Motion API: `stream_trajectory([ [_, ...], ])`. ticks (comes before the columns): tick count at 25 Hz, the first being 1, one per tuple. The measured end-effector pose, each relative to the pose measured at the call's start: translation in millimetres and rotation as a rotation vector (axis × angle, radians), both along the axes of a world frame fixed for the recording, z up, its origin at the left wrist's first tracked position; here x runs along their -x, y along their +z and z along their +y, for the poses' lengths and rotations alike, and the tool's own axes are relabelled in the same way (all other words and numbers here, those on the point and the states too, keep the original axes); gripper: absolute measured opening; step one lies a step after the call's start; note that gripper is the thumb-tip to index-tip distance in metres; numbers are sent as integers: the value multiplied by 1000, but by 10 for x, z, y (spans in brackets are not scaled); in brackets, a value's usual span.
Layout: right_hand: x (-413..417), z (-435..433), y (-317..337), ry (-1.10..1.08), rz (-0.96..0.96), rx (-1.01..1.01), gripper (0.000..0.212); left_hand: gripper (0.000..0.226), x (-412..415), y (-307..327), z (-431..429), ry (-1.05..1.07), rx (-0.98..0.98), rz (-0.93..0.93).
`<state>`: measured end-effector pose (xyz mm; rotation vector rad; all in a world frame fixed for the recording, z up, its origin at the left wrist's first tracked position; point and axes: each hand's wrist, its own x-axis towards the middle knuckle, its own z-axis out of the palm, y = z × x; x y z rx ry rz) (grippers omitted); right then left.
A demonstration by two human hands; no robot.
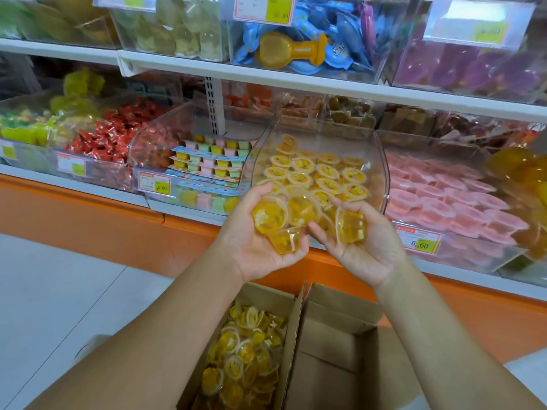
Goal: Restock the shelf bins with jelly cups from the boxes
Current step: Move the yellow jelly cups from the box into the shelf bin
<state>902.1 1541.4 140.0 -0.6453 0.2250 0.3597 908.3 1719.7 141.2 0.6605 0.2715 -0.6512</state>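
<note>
the white lower shelf point(74, 180) carries clear bins side by side: a red-sweets bin point(100, 173), a pastel jelly-pack bin point(154, 134), a yellow jelly cup bin point(325, 128) and a pink jelly cup bin point(461, 255). on the pale floor point(59, 276) two open cardboard boxes point(293, 335) stand touching.

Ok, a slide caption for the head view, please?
Left hand and right hand hold yellow jelly cups before the clear shelf bin, above an open box.

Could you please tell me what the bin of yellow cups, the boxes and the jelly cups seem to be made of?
The bin looks like clear glossy plastic, perhaps acrylic: contents show through. The boxes look like matte brown cardboard, with creased flaps. The jelly cups seem transparent plastic: yellow jelly shows through.
</note>
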Motion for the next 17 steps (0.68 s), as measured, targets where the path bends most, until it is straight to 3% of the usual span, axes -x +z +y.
stream_trajectory([
  [5,-49,-121,-22,79,-26,33,43,58,-70,-33,-31,9,1,29],
  [11,-65,-158,-18,117,-66,30,50,37,-86,-4,-82,-2,-37,-1],
  [15,-117,-99,20,126,-77,271,48,38,-95,29,-73,-8,-40,16],
  [17,-133,-57,38,91,-77,399,34,40,-104,63,-42,-14,-1,30],
])
